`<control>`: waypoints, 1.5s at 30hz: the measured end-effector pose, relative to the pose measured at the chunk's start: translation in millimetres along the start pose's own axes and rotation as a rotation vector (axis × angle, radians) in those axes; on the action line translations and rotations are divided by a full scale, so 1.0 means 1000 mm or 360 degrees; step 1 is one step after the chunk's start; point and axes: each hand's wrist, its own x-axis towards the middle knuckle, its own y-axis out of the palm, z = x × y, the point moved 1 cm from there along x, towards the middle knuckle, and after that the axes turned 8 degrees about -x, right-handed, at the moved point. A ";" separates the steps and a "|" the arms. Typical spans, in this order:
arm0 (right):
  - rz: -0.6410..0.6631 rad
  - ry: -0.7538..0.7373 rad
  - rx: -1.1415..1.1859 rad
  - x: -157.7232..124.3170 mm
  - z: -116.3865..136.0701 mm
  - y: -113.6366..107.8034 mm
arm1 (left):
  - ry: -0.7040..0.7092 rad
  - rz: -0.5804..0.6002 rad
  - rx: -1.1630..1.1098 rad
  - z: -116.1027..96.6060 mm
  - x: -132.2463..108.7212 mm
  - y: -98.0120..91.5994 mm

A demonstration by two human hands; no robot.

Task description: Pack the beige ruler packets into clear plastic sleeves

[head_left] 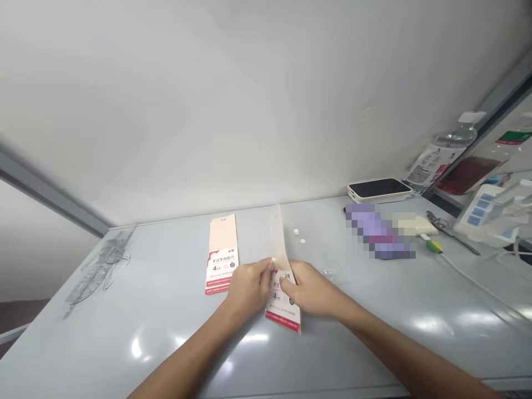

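My left hand (249, 287) and my right hand (311, 289) both pinch the top of a peach-and-white ruler set packet (283, 305) printed with red bands. Its pale flap (277, 238) stands up from between my fingers, and my fingers hide the packet's opening. A second, matching packet (222, 255) lies flat on the grey table (137, 310), just left of my left hand and not touching it.
Two small white discs (299, 235) and a transparent plastic scrap (328, 273) lie near my right hand. Farther right are a flat black-and-white device (379, 190), a blurred purple object (374, 231), scissors (436, 220) and a plastic bottle (451, 149).
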 end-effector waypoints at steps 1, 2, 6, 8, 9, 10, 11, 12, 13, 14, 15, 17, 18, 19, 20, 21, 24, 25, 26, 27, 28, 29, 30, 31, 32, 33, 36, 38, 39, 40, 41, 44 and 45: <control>0.0010 0.0006 0.0008 0.000 -0.001 0.000 | 0.0020 -0.0022 -0.0016 0.001 0.000 0.000; 0.0021 0.0009 0.0019 0.001 -0.001 0.000 | 0.0047 -0.0045 -0.0032 0.001 0.001 0.000; 0.0037 0.0018 0.0056 0.001 -0.002 0.000 | 0.0114 -0.0053 -0.0072 0.003 0.002 0.000; 0.0041 0.0034 0.0055 0.002 -0.002 0.000 | 0.0132 -0.0013 -0.0089 0.004 0.002 0.000; 0.0044 0.0040 0.0051 0.002 -0.002 0.000 | 0.0146 0.0006 -0.0103 0.004 0.003 -0.001; 0.0045 0.0043 0.0047 0.002 -0.002 0.000 | 0.0161 0.0027 -0.0119 0.004 0.003 -0.001; 0.0047 0.0044 0.0044 0.002 -0.003 0.000 | 0.0172 0.0046 -0.0133 0.005 0.003 -0.001; 0.0050 0.0043 0.0043 0.002 -0.003 0.000 | 0.0177 0.0058 -0.0143 0.005 0.003 -0.002; 0.0058 0.0042 0.0042 0.002 -0.003 0.000 | 0.0178 0.0063 -0.0148 0.005 0.003 -0.002; 0.0064 0.0044 0.0042 0.002 -0.003 0.000 | 0.0176 0.0059 -0.0151 0.005 0.003 -0.002; 0.0069 0.0046 0.0042 0.002 -0.003 -0.001 | 0.0175 0.0049 -0.0153 0.005 0.003 -0.002; 0.0068 0.0054 0.0040 0.002 -0.003 -0.001 | 0.0182 0.0022 -0.0152 0.005 0.003 -0.002; 0.0063 0.0060 0.0037 0.002 -0.003 -0.001 | 0.0192 0.0018 -0.0149 0.004 0.003 -0.002; 0.0057 0.0064 0.0033 0.002 -0.002 -0.001 | 0.0203 0.0020 -0.0143 0.004 0.004 -0.003; 0.0051 0.0066 0.0030 0.002 -0.002 -0.001 | 0.0212 0.0026 -0.0136 0.004 0.004 -0.003; 0.0049 0.0063 0.0027 0.002 -0.002 -0.001 | 0.0219 0.0035 -0.0129 0.004 0.004 -0.003; 0.0049 0.0043 0.0018 0.002 -0.002 -0.001 | 0.0211 0.0053 -0.0120 0.004 0.005 -0.005; 0.0051 0.0039 0.0012 0.002 -0.002 0.000 | 0.0202 0.0055 -0.0120 0.004 0.005 -0.005; 0.0054 0.0038 0.0005 0.002 -0.002 0.000 | 0.0193 0.0058 -0.0122 0.004 0.005 -0.005; 0.0058 0.0036 -0.0002 0.002 -0.002 0.000 | 0.0186 0.0066 -0.0125 0.003 0.005 -0.006; 0.0062 0.0035 -0.0007 0.002 -0.002 0.000 | 0.0182 0.0075 -0.0129 0.003 0.005 -0.006; 0.0066 0.0036 -0.0008 0.002 -0.002 0.000 | 0.0181 0.0087 -0.0132 0.003 0.005 -0.006; 0.0068 0.0039 -0.0007 0.001 -0.002 -0.001 | 0.0182 0.0099 -0.0133 0.003 0.005 -0.006; 0.0073 0.0046 -0.0006 0.001 -0.002 -0.001 | 0.0183 0.0111 -0.0133 0.003 0.005 -0.006; 0.0074 0.0054 -0.0005 0.001 -0.002 -0.001 | 0.0181 0.0116 -0.0133 0.003 0.005 -0.007; 0.0076 0.0060 -0.0002 0.001 -0.002 -0.001 | 0.0175 0.0115 -0.0132 0.002 0.005 -0.007; 0.0076 0.0049 0.0012 0.000 -0.001 -0.002 | 0.0143 0.0086 -0.0120 0.001 0.004 -0.007; 0.0079 0.0033 0.0027 -0.001 0.000 -0.001 | 0.0101 0.0067 -0.0103 0.000 0.004 -0.006; 0.0081 0.0031 0.0031 -0.001 0.000 -0.001 | 0.0074 0.0057 -0.0097 -0.001 0.004 -0.006; 0.0081 0.0029 0.0033 -0.002 0.000 0.000 | 0.0046 0.0042 -0.0096 -0.002 0.004 -0.005; 0.0081 0.0028 0.0033 -0.002 0.000 0.000 | 0.0017 0.0022 -0.0097 -0.002 0.004 -0.004; 0.0068 0.0000 0.0033 0.000 -0.001 0.002 | -0.0039 -0.0050 -0.0107 -0.002 0.004 -0.001; 0.0064 -0.0012 0.0034 0.000 -0.001 0.002 | -0.0049 -0.0072 -0.0113 -0.001 0.004 0.000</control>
